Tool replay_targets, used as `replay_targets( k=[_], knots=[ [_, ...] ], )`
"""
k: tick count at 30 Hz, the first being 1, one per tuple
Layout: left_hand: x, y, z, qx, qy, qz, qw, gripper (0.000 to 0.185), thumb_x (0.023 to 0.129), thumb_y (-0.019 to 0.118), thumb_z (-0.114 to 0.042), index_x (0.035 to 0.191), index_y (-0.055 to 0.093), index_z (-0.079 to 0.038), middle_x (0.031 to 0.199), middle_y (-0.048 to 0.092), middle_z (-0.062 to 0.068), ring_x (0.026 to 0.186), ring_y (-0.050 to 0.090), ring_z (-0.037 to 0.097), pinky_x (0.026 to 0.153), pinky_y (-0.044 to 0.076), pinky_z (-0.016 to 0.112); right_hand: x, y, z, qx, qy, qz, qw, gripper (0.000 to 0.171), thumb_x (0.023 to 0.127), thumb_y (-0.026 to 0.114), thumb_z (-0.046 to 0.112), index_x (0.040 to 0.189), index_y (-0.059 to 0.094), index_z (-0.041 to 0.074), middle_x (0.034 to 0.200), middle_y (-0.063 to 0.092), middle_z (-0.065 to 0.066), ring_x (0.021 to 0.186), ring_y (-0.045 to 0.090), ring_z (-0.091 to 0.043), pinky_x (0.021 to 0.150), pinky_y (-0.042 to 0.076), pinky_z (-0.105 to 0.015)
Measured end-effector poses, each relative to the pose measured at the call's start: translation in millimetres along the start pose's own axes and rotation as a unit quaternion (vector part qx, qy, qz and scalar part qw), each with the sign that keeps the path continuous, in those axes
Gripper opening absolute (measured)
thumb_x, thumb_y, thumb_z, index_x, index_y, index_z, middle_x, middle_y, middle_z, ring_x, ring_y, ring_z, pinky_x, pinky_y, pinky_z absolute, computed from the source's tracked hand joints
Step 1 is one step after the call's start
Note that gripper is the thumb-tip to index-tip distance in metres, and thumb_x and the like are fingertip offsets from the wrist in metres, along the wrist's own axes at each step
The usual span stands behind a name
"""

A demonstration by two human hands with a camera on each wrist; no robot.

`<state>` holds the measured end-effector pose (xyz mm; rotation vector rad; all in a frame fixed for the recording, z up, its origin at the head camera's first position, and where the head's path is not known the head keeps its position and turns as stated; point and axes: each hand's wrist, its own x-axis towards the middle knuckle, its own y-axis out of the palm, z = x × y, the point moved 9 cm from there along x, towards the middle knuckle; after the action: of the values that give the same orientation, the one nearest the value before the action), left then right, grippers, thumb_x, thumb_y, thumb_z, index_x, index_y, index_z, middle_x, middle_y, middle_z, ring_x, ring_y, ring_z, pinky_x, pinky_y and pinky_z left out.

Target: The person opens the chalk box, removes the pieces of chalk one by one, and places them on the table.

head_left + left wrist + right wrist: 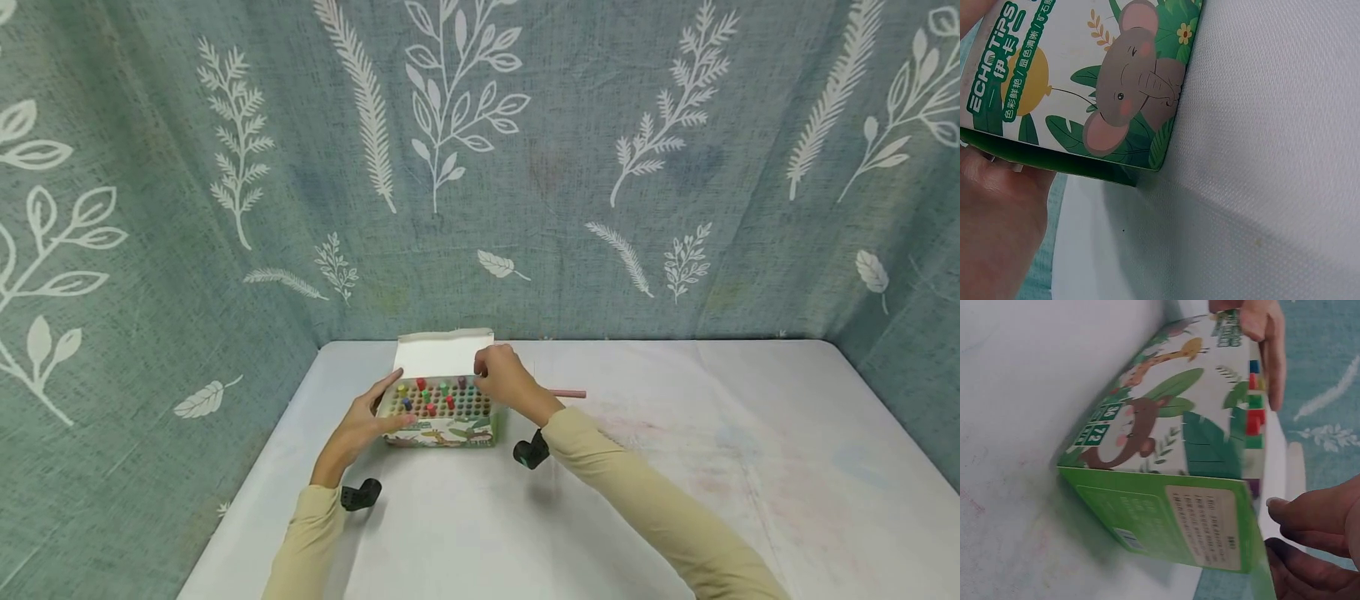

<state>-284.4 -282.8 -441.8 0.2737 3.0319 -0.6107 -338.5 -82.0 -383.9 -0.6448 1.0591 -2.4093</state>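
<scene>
An open cardboard box [438, 433] of chalk-like sticks stands on the table, with animal pictures on its front. Several coloured sticks [431, 409] poke up from the rows of holes on top. My left hand [360, 432] grips the box's left end, thumb along the front and fingers at the back corner. At the back right corner my right hand [506, 383] is bent over the holes, fingertips close together near a bluish stick. In the right wrist view its fingers [1316, 512] are at the box's upper edge; I cannot tell whether they pinch a stick.
The box's white lid [444, 354] is folded back behind it. A pinkish stick [567, 393] lies on the white cloth-covered table [720, 450], right of the box. A leaf-patterned curtain [555, 275] hangs behind. A black wrist camera [531, 451] sits below my right wrist.
</scene>
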Motion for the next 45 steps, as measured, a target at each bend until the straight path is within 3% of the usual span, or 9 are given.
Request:
replay_targets(
  k=[3,10,16,21,31,35,39,45],
  knots=[
    [0.1,0.1,0.1,0.001,0.000,0.001,1.0000,0.084,0.084,0.074,-0.023,0.152,0.025,-0.021,0.157,0.008,0.007,0.143,-0.001,0.037,0.106,0.012,0.065,1,6,-2,-0.015,0.005,0.008,1.000,0.004,0.085,0.065,-0.001,0.081,0.067,0.001,0.069,0.056,-0.004,0.059,0.046,-0.014,0.055,0.040,-0.026],
    [-0.6,-0.8,-0.5,-0.010,-0.008,-0.002,0.9999,0.084,0.084,0.074,-0.020,0.152,0.024,-0.020,0.158,0.007,0.008,0.143,-0.002,0.036,0.106,0.012,0.064,4,16,4,-0.065,-0.012,-0.006,0.998,0.030,0.087,0.066,0.001,0.064,0.048,0.008,0.059,0.039,-0.001,0.055,0.031,-0.012,0.052,0.029,-0.025],
    [0.4,0.0,-0.4,-0.009,0.001,0.000,1.0000,0.082,0.085,0.073,-0.020,0.152,0.025,-0.020,0.157,0.009,0.008,0.143,0.000,0.036,0.107,0.012,0.063,4,18,5,-0.131,-0.006,-0.058,0.990,0.032,0.086,0.061,-0.003,0.063,0.045,0.012,0.059,0.041,-0.002,0.053,0.033,-0.011,0.048,0.027,-0.025],
    [1.0,-0.2,-2.0,-0.006,0.004,-0.002,1.0000,0.083,0.085,0.073,-0.020,0.152,0.025,-0.020,0.157,0.009,0.009,0.143,0.000,0.036,0.106,0.012,0.064,2,14,5,-0.111,-0.010,-0.105,0.988,0.035,0.084,0.059,-0.007,0.060,0.043,0.012,0.057,0.039,-0.002,0.052,0.029,-0.011,0.048,0.025,-0.024],
    [-0.2,0.2,-0.8,-0.009,0.003,-0.002,0.9999,0.083,0.085,0.074,-0.020,0.152,0.025,-0.019,0.157,0.009,0.008,0.143,0.000,0.035,0.107,0.011,0.063,-2,9,3,-0.059,-0.018,-0.142,0.988,0.035,0.076,0.056,-0.013,0.055,0.042,0.011,0.056,0.033,0.000,0.056,0.023,-0.012,0.051,0.024,-0.025],
    [-0.6,0.1,0.2,-0.013,0.004,-0.002,0.9999,0.083,0.084,0.074,-0.021,0.152,0.025,-0.020,0.157,0.009,0.007,0.143,0.000,0.035,0.107,0.011,0.063,-1,10,0,-0.041,-0.009,-0.139,0.989,0.036,0.074,0.057,-0.012,0.055,0.039,0.012,0.059,0.031,-0.001,0.057,0.022,-0.013,0.052,0.022,-0.026],
    [-1.0,0.6,0.9,-0.016,0.005,0.001,0.9999,0.084,0.084,0.074,-0.022,0.151,0.025,-0.020,0.157,0.009,0.007,0.143,0.000,0.035,0.107,0.012,0.063,-1,10,-4,-0.032,0.006,-0.124,0.992,0.030,0.074,0.059,-0.010,0.057,0.045,0.011,0.061,0.034,-0.001,0.057,0.024,-0.012,0.051,0.022,-0.025],
    [-0.8,0.5,-0.5,-0.015,0.006,0.000,0.9999,0.084,0.084,0.075,-0.022,0.151,0.025,-0.020,0.157,0.009,0.007,0.143,0.000,0.035,0.107,0.012,0.063,2,6,-1,-0.041,0.015,-0.105,0.994,0.025,0.081,0.059,-0.007,0.061,0.052,0.007,0.062,0.043,-0.004,0.056,0.031,-0.013,0.050,0.028,-0.025]
  ],
)
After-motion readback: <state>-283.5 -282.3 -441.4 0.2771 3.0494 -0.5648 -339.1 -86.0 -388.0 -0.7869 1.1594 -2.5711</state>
